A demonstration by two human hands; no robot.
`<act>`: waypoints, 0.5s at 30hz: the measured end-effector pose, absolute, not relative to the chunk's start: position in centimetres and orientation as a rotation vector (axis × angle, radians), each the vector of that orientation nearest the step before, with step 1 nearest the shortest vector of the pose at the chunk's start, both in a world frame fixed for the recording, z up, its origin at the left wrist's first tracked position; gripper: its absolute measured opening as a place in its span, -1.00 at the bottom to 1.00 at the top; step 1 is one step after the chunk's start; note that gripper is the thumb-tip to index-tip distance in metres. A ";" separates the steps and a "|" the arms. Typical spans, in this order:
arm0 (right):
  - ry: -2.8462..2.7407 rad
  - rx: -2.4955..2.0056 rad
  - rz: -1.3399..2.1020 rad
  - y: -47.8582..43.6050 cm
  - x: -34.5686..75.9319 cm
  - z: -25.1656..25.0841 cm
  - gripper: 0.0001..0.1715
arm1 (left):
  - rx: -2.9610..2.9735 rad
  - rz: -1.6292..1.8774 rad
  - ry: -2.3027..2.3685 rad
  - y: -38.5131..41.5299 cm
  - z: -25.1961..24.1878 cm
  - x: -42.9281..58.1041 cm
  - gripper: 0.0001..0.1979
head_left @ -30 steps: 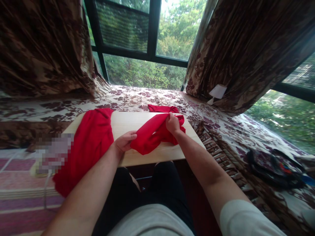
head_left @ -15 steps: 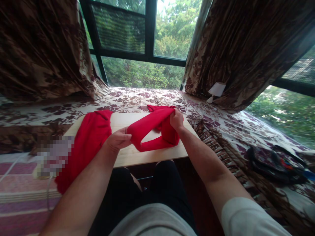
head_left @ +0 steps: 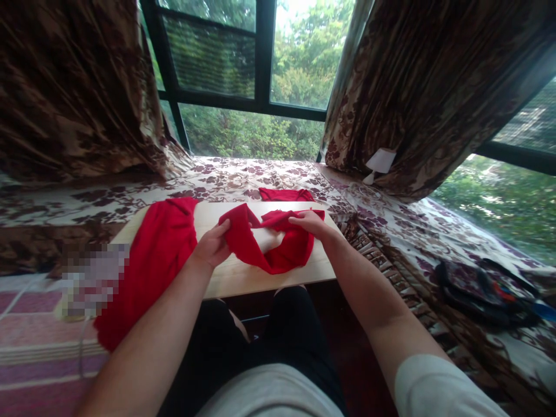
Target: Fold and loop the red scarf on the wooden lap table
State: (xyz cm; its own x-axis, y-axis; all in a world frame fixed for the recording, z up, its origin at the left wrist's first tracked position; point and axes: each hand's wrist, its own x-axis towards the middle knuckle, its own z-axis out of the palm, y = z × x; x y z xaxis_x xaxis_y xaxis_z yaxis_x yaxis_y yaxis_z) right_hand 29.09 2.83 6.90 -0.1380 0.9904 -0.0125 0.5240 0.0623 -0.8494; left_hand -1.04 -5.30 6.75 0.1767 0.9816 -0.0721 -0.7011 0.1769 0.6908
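Note:
A looped piece of red cloth point(head_left: 289, 258) hangs between my two hands over a pale wooden board point(head_left: 243, 286). My left hand point(head_left: 215, 240) is closed on the loop's left end, thumb on top. On the right, my right hand point(head_left: 310, 223) pinches the upper edge, fingers pointing left. The wood shows through the opening of the loop. A larger red cloth point(head_left: 150, 266) with a gathered end lies over the board's left side, beside my left forearm. Behind the loop, at the board's far edge, is another red cloth piece point(head_left: 284, 195).
A small white lamp point(head_left: 380, 161) stands at the back right on the floral cloth covering point(head_left: 226, 176). A black bag point(head_left: 473, 292) lies open to the right. At the left is a striped pink cover point(head_left: 39, 353) with a blurred-out object on it. Patterned curtains point(head_left: 403, 75) flank the window.
The loop's upper band has dropped and its left end now stands up. My right hand has moved slightly down and turned its fingers leftward; my left hand has shifted a little.

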 end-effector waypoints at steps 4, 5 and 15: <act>-1.927 -1.567 1.020 1.7 29.5 7.0 -0.41 | 0.457 1.359 0.679 -4.1 4.5 -0.8 -0.71; -1.978 -1.566 1.045 1.5 29.5 7.2 -0.40 | 0.404 1.381 0.726 -3.8 4.0 -0.8 -0.73; -2.535 -1.436 0.917 -2.1 25.9 8.6 -0.64 | 0.455 1.565 0.666 -3.9 2.6 0.0 -0.48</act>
State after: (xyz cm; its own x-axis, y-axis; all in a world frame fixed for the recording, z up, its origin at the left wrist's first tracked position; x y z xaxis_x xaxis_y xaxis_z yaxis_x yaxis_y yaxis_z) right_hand 25.92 -2.05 8.64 -0.5548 0.8051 -0.2098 0.7529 0.3785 -0.5383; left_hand 0.05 -3.85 2.61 -0.1097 0.9891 -0.0982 -0.7564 -0.0190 0.6539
